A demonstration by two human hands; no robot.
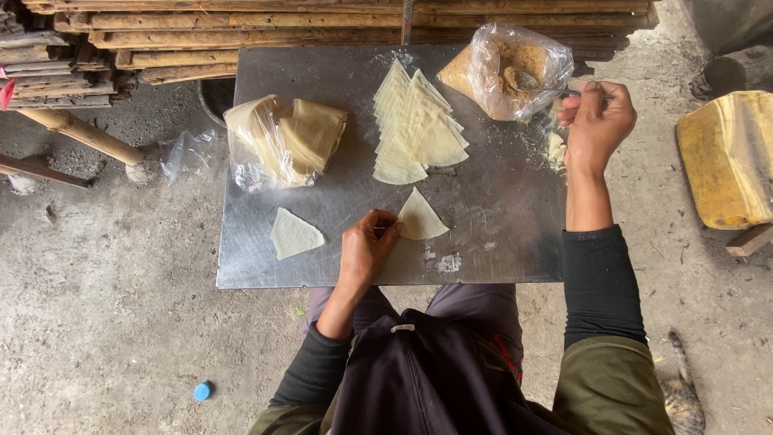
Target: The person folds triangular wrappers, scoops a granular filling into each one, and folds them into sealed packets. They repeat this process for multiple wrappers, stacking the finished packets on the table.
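The triangular wrapper [420,217] lies flat on the metal sheet [499,242] just at 6 o'clock of its middle, and the left hand [366,250] pins its near edge with fingertips pressed down, fingers drawn narrow together. It looks unfilled and unfolded as yet. The right hand [596,121], out at 2 o'clock, is pinched around what seems a small spoon handle, just beside the clear bag of brown crumbly filling [515,68] at 1 o'clock; whether the spoon is loaded cannot be told. A fanned stack of cut wrappers [415,129] waits at 12 o'clock, a bag of folded pastry sheets [282,141] sits at 10 o'clock, and one more loose triangle [294,234] lies at 8 o'clock, so by the look of it most of the work remains. No finished pieces show on the sheet. The sheet is scuffed, dusted with crumbs near the right hand. Around it: rough concrete floor [121,322], stacked wooden slats [322,20] at 12 o'clock, a yellow block [729,153] at 3 o'clock, a blue cap [202,391] at 7 o'clock.
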